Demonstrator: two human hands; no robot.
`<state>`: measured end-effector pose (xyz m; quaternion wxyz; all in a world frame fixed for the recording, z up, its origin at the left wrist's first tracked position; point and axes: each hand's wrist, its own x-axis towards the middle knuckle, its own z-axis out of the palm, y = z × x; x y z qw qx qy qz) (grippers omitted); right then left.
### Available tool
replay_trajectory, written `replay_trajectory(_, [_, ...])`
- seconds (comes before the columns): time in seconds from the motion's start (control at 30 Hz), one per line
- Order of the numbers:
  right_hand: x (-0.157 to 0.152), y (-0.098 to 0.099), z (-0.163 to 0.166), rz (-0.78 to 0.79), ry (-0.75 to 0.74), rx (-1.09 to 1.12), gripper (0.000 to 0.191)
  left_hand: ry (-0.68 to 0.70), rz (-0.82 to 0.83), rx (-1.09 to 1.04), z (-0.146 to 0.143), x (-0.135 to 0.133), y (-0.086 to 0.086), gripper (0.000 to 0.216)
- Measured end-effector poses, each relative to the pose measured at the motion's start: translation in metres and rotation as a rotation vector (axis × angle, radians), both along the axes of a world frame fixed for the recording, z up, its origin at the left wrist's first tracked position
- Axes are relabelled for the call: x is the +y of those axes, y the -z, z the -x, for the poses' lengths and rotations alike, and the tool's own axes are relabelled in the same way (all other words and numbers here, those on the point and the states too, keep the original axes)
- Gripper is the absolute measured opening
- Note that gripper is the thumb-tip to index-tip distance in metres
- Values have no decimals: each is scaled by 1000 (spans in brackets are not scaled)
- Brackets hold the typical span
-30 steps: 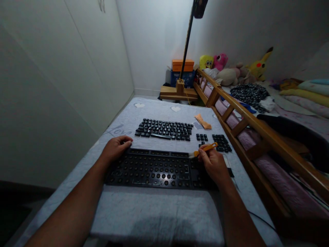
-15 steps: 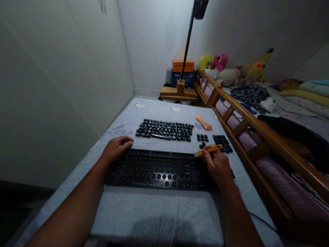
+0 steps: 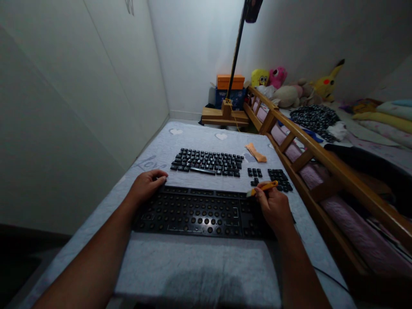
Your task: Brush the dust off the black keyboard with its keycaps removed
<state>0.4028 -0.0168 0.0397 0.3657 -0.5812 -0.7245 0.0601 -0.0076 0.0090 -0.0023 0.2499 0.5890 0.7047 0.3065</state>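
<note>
A black keyboard (image 3: 193,210) with its keycaps taken off lies across the cloth in front of me, bare key wells showing. At its back left corner my left hand (image 3: 147,185) holds on, fingers curled and pressed together. My right hand (image 3: 273,202) is closed round a small brush (image 3: 266,186) with a yellow handle. The brush's pale bristles reach the keyboard's back edge, right of the middle. Behind the keyboard, loose black keycaps (image 3: 207,162) lie in rows, with smaller groups of keycaps (image 3: 255,172) and number-pad keycaps (image 3: 279,177) to the right.
An orange cloth strip (image 3: 256,153) lies beyond the keycaps on the light blue cover (image 3: 193,262). A wooden bed rail (image 3: 299,137) runs along the right side. At the far end a dark pole (image 3: 236,51) rises from a wooden base (image 3: 225,115). A black cable (image 3: 331,277) trails at front right.
The brush tip has shifted slightly to the right along the keyboard's back edge with my right hand. My left hand stays at the back left corner.
</note>
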Motion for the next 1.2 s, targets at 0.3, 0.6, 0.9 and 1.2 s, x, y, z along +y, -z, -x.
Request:
replay_trajectory(0.3, [-1,4,9,71,-71,22,24,-3,-14,-11,-1,-1,-1,42])
replay_trajectory(0.6, [4,6,-13,-62,47,-123,28,5,-9,-3,-1,-1,-1,44])
replay_trajectory(0.9, [-7,0,8,46,-17,106,25,-5,5,-26,-1,-1,-1,46])
replay_trajectory(1.2, [0,9,-4,-48,36,-71,29,-8,9,-20,-5,-2,-8,45])
